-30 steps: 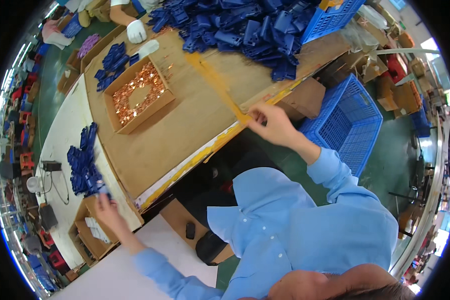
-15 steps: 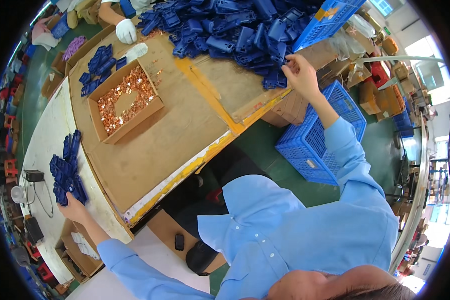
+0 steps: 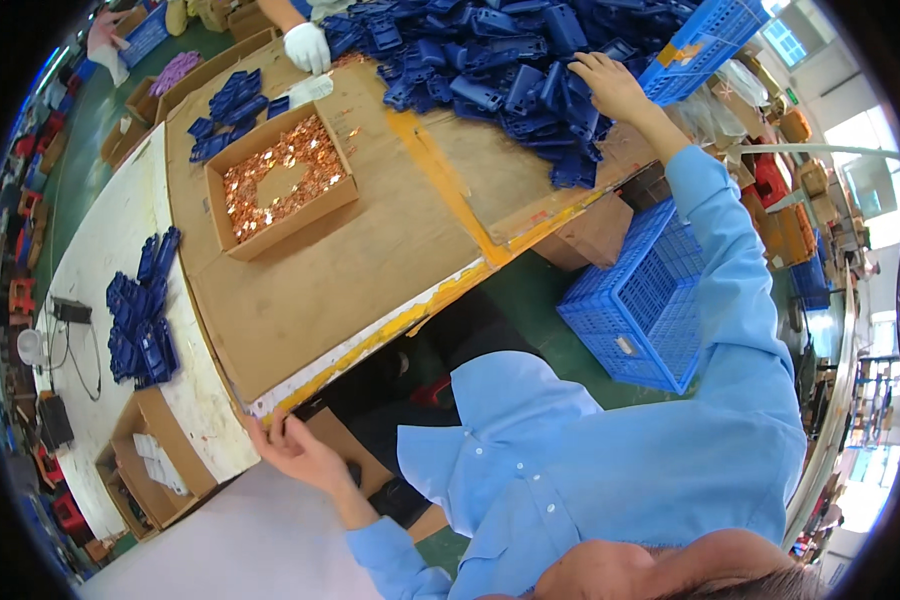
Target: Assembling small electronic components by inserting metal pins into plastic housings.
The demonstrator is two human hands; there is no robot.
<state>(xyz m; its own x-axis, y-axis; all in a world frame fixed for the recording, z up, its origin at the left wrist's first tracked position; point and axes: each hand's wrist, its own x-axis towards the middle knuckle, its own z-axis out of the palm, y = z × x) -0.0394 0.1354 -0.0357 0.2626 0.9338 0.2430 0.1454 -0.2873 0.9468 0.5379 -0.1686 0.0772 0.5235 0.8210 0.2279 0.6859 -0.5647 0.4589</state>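
Note:
My left hand (image 3: 300, 455) is by the near left corner of the table, its fingers loosely apart with nothing in them. My right hand (image 3: 610, 85) reaches over the right side of a big heap of dark blue plastic housings (image 3: 505, 90), fingers stretched out and spread. Whether its fingertips touch a part is hard to make out. A smaller stack of the same blue housings (image 3: 140, 315) lies on the white surface at the left, away from my left hand.
An open cardboard box (image 3: 295, 225) of small copper-coloured pieces stands on the brown-covered table (image 3: 370, 290). Beyond it lie a few blue housings (image 3: 232, 110) near another person's white-gloved hand (image 3: 307, 48). A blue crate (image 3: 640, 320) stands below the table's right edge; another blue crate (image 3: 705, 50) stands beside the heap.
My left hand has left the small stack of blue housings and come right to the table corner. My right hand has moved up from the heap's edge farther over it, its fingers spreading.

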